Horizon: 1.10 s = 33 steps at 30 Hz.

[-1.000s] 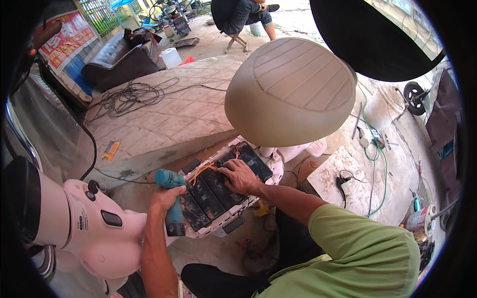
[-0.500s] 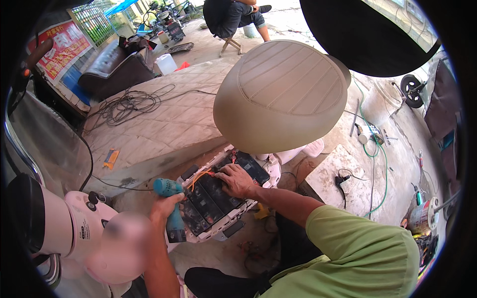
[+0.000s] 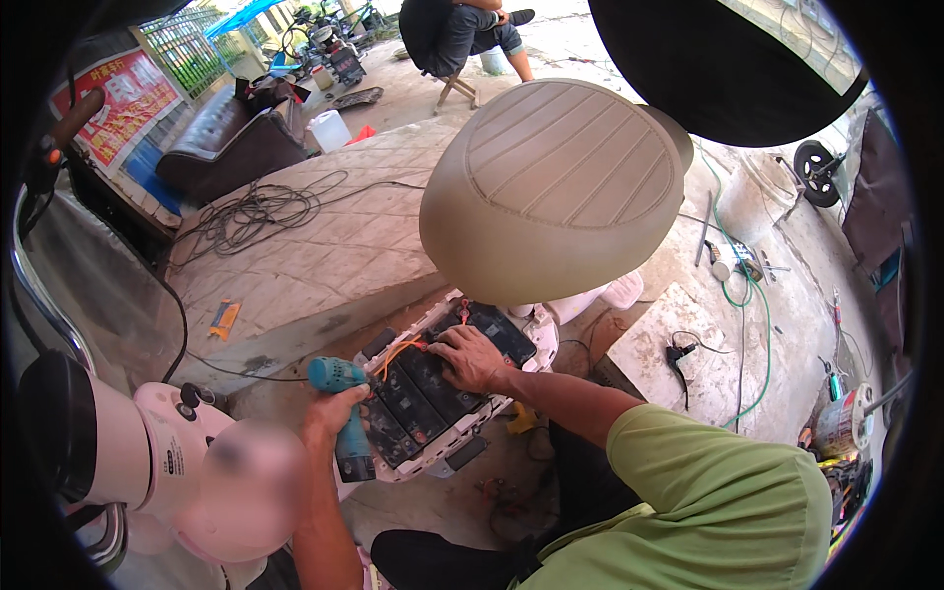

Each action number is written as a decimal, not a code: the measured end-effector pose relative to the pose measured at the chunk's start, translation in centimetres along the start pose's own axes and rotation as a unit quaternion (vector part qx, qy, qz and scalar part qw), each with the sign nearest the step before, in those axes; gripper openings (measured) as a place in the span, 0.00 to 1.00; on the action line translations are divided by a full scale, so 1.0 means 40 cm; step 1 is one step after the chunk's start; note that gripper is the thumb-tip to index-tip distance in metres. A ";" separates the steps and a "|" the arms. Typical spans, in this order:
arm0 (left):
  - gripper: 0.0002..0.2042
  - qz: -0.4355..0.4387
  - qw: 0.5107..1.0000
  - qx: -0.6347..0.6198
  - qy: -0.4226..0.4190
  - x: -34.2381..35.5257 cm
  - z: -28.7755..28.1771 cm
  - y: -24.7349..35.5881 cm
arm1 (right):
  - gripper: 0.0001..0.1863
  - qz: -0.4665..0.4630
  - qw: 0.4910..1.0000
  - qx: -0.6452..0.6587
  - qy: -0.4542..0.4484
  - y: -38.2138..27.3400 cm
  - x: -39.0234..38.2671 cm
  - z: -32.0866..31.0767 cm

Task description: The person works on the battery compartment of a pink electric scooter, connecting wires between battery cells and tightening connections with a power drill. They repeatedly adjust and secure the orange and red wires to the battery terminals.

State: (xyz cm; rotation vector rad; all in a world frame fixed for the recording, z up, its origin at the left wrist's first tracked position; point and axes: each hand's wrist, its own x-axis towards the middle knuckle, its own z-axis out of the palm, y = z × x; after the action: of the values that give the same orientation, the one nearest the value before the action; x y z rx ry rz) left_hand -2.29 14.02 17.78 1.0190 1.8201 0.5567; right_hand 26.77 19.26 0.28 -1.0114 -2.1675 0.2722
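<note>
A teal cordless drill [image 3: 336,374] is gripped upright in my left hand [image 3: 332,409], its battery end downward. Its nose faces right, toward the left edge of an opened pink scooter body. Several black batteries [image 3: 408,398] sit side by side in the scooter's compartment. My right hand [image 3: 469,359] rests over them, fingers bent down, fingertips at the red end of an orange wire [image 3: 395,352]. That wire loops left toward the drill. What lies under my right palm is hidden. The drill's tip is too small to make out.
The raised tan scooter seat [image 3: 560,187] stands beyond the batteries. Pink front bodywork [image 3: 162,433] is close on the left. A coiled black cable [image 3: 256,216] lies on the pavement, near a dark sofa [image 3: 231,147]. A seated person [image 3: 462,39] is at the back; a white bucket [image 3: 757,202] stands right.
The whole view has shifted slightly. My left hand still holds the drill, and my right hand remains at the orange wire over the batteries.
</note>
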 end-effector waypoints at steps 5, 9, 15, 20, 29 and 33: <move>0.15 0.011 1.000 0.000 -0.003 0.003 -0.004 -0.009 | 0.32 -0.001 1.000 0.007 0.002 -0.004 0.001 0.000; 0.15 0.008 1.000 0.006 -0.008 0.008 -0.001 -0.004 | 0.30 0.003 1.000 -0.004 -0.005 0.000 -0.001 0.002; 0.16 0.021 1.000 0.009 -0.003 -0.020 0.009 0.015 | 0.31 0.004 1.000 -0.005 -0.006 -0.001 0.000 0.007; 0.16 -0.001 1.000 0.010 0.003 -0.024 0.012 0.014 | 0.31 0.002 1.000 -0.007 -0.006 -0.005 0.003 0.014; 0.15 0.002 1.000 -0.023 -0.001 -0.005 0.016 -0.006 | 0.30 -0.007 1.000 -0.010 -0.015 -0.004 0.004 0.002; 0.14 -0.006 1.000 -0.029 -0.003 -0.013 0.003 -0.010 | 0.29 -0.002 1.000 -0.010 -0.015 -0.005 0.003 0.000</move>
State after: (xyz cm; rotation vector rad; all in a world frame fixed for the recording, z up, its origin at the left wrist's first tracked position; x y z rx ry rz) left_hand -2.24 13.34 17.71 0.9685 1.7937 0.5964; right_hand 26.59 19.21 0.42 -1.0189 -2.2023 0.2660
